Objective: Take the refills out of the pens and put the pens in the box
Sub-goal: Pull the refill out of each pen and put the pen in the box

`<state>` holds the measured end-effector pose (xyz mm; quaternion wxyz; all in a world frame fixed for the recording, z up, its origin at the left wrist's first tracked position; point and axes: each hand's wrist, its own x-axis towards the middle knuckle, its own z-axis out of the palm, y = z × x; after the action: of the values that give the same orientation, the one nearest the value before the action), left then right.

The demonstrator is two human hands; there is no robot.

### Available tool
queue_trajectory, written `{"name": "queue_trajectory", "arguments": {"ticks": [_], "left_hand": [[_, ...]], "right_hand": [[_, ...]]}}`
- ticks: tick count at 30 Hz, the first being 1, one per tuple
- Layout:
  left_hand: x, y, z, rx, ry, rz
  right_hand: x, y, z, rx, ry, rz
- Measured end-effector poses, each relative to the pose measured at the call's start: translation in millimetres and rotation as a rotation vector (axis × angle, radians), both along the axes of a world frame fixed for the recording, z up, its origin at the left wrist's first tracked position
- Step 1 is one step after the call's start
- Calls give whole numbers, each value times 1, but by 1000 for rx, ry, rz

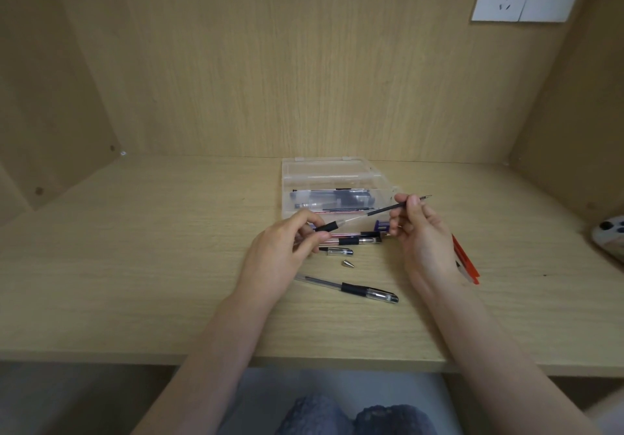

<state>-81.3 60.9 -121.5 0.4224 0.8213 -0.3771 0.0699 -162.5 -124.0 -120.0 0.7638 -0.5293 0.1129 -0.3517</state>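
Black refill (388,209) pinched in the right hand (422,235); left hand (283,248) grips the pen barrel (334,224), box (334,184) at twelve o'clock.

Bare forearms, no sleeves; grey-blue patterned trousers (354,414) at the lap.

Soft even light, faint shadows, no glare; wide-angle bowing at edges.

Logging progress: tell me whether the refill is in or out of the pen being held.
Partly out. The right hand pulls the refill from the barrel in the left hand.
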Motion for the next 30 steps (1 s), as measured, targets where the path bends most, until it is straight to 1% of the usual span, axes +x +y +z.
{"name": "queue_trajectory", "arguments": {"ticks": [6, 11, 13, 16, 18, 23, 27, 30], "left_hand": [[0, 0, 0, -7, 4, -7], [0, 0, 0, -12, 18, 37], [0, 0, -1, -17, 19, 45], [0, 0, -1, -23, 20, 33], [0, 0, -2, -64, 23, 54], [-2, 1, 0, -92, 14, 98], [-3, 1, 2, -90, 17, 92], [-3, 1, 2, -86, 17, 86]], "right_hand": [[-1, 1, 1, 9, 4, 15], [-3, 4, 4, -67, -4, 40], [-7, 9, 7, -175, 48, 91], [-9, 25, 10, -536, 222, 215], [-6, 30, 6, -672, 308, 227], [-8, 22, -2, -796, 363, 65], [-13, 22, -4, -953, 416, 29], [-15, 20, -4, -1000, 482, 64]]}}
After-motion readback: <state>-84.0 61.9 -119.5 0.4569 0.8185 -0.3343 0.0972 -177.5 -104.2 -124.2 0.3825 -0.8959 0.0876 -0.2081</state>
